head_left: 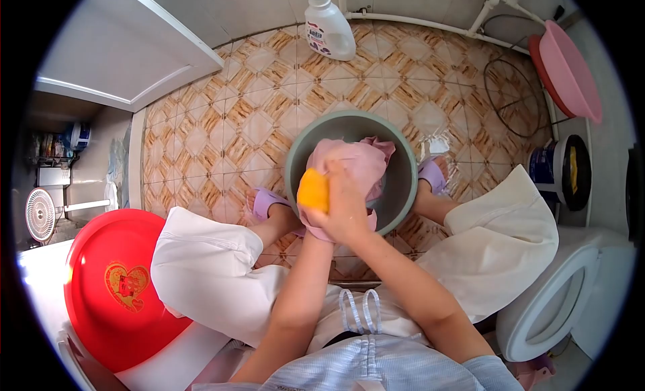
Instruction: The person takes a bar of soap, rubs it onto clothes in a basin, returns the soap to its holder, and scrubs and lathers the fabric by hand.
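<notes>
A pink cloth (356, 159) is bunched up over a grey-green basin (408, 159) between my feet. My right hand (344, 204) grips a yellow block (313, 191), which looks like soap, and presses it against the cloth. My left forearm (306, 283) reaches to the cloth's near-left side. There the cloth covers my left hand, so its fingers are hidden. Inside the basin, part of the cloth hangs down on the right.
A white bottle (329, 31) stands on the tiled floor (259, 99) beyond the basin. At the left is a red basin (101, 310). On the right are a toilet (547, 310), a bucket (545, 169), pink basins (571, 72) and a wire ring (514, 99).
</notes>
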A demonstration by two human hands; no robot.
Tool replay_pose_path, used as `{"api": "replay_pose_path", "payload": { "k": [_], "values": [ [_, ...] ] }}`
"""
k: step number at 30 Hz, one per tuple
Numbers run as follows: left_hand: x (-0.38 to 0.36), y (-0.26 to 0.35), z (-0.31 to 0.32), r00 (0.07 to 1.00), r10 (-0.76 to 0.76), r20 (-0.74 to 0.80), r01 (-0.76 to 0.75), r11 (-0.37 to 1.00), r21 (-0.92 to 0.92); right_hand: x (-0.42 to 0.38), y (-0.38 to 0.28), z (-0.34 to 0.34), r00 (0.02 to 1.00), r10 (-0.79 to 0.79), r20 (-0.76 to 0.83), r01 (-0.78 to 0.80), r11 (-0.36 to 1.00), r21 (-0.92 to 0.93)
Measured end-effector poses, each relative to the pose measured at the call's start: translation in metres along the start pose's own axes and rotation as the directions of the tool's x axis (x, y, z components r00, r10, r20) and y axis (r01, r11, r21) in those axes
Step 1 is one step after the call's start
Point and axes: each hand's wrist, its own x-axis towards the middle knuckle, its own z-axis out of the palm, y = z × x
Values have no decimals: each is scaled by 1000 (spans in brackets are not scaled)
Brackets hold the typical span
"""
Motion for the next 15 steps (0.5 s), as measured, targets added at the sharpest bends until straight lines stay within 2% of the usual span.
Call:
{"api": "replay_pose_path", "payload": {
  "k": [1,2,3,4,5,6,7,8,10,11,12,13,14,15],
  "values": [
    [-6,-4,-3,996,37,-86,-75,866,-494,-9,-13,0,968,-191,162,193,981,7],
    [-4,-3,-5,996,49,-80,-88,787,-611,-7,-11,1,968,-190,161,192,981,6],
    [-1,0,-7,1000,7,-15,-11,946,-325,-2,-5,3,976,-152,154,160,986,-42],
    [10,3,-1,997,-62,41,57,992,113,5,1,7,983,-112,146,126,988,-87],
    [12,8,12,994,-70,79,24,879,477,20,19,11,983,-112,146,125,988,-86],
    [12,9,19,994,-50,95,-26,749,662,40,46,14,999,35,36,-30,990,-136],
    [10,8,20,994,-40,103,-47,690,722,48,58,16,982,174,-77,-185,968,-167],
    [10,7,16,994,-36,105,-53,676,735,42,47,13,982,174,-76,-185,969,-162],
    [16,3,4,993,-83,81,25,835,550,25,19,1,982,20,187,-11,999,-50],
    [21,0,-7,991,-117,62,85,920,382,15,14,3,982,22,187,-12,998,-54],
    [23,-5,-17,989,-126,77,110,976,186,5,9,7,968,-62,242,79,995,-62],
    [26,-12,-26,987,-108,122,121,987,-104,2,7,9,945,-146,293,172,983,-66],
    [29,-17,-31,979,-77,187,131,947,-294,12,17,9,968,-74,240,100,990,-101],
    [31,-19,-27,973,-77,216,121,973,-197,31,35,9,968,-71,241,97,990,-99]
  ]
}}
